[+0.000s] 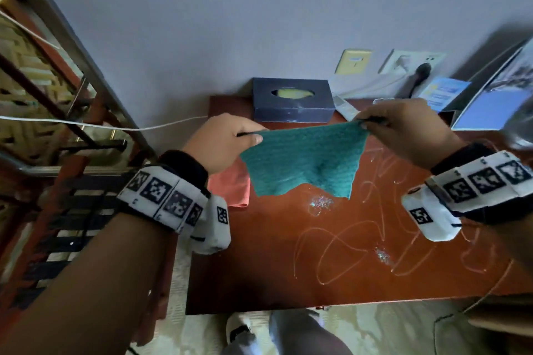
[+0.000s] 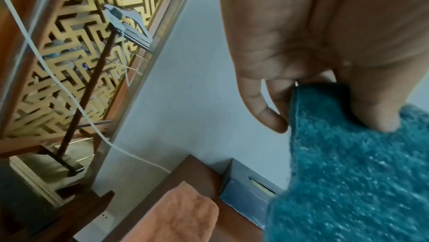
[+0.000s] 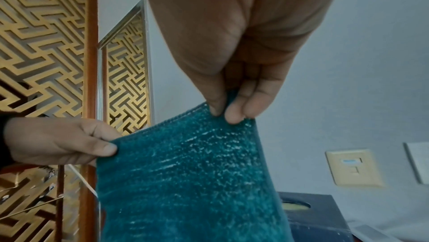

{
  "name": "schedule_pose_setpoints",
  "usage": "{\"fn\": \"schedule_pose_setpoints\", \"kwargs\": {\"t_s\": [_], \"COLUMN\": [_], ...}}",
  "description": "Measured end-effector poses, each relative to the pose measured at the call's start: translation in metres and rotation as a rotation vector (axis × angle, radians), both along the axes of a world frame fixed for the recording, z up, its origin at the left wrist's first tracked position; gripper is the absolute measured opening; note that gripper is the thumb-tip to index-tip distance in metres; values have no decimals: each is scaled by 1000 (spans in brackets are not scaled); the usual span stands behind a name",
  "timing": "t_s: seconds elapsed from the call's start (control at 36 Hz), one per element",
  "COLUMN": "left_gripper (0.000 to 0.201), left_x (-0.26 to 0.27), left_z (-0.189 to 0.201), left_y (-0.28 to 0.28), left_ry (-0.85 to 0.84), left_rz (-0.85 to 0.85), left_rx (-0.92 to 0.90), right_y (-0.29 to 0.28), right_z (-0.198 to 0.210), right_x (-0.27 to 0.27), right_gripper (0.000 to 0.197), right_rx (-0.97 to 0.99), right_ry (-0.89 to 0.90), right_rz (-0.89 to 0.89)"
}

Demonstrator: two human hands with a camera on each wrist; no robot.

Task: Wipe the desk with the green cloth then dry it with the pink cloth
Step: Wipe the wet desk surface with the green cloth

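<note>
1. The green cloth (image 1: 302, 161) hangs spread in the air at the centre of the head view, above the red-brown surface (image 1: 274, 262). Its top edge runs left to right across the frame, tilted slightly up toward the right.

2. The left hand (image 1: 225, 143) pinches the cloth's upper left corner between thumb and fingers. The left wrist view shows the thumb (image 2: 371, 110) pressed on the fabric.

3. The right hand (image 1: 403, 130) pinches the upper right corner. In the right wrist view the fingertips (image 3: 234, 115) close on the hem from both sides.

4. The relation that matters: the cloth lies between the two hands and hangs below them. Its ragged lower edge sits just over the wet patch (image 1: 320, 203) at the centre of the frame. Whether that edge touches the surface I cannot tell.

5. Thin wet trails (image 1: 375, 242) loop across the lower right of the frame, nearer the right hand than the left. Judging from this, the wiping has not begun, and the cloth must come straight down, then sweep toward the lower right.

6. The pink cloth (image 1: 230, 187) lies on the surface's left edge, directly under the left hand and partly hidden by the green cloth. It is the nearer reach for the left hand when drying comes.

7. A dark tissue box (image 1: 292, 104) stands at the far edge against the wall, behind the cloth.
</note>
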State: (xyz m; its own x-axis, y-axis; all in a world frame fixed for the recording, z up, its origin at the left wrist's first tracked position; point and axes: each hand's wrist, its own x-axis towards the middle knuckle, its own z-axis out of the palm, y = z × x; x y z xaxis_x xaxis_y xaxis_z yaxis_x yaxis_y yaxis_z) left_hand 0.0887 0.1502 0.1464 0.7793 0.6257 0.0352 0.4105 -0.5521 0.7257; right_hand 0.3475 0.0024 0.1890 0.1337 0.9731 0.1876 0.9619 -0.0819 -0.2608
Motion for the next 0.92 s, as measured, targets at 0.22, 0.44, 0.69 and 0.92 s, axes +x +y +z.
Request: {"fn": "schedule_pose_setpoints", "kwargs": {"t_s": [0.22, 0.44, 0.69, 0.92], "left_gripper": [26, 26, 23, 36], "left_x": [75, 123, 143, 139], "left_z": [-16, -29, -72, -139], "left_y": [39, 81, 94, 82], "left_ry": [78, 64, 210, 343], "left_rz": [63, 211, 291, 276], "left_rx": [22, 68, 84, 8], "right_y": [44, 91, 102, 86], "right_z": [-19, -43, -103, -166], "right_x": [57, 93, 104, 100], "right_gripper": [22, 26, 28, 25], "right_rx": [-66, -95, -152, -294], "right_ry": [65, 96, 177, 305], "right_rz": [-141, -227, -258, -288]}}
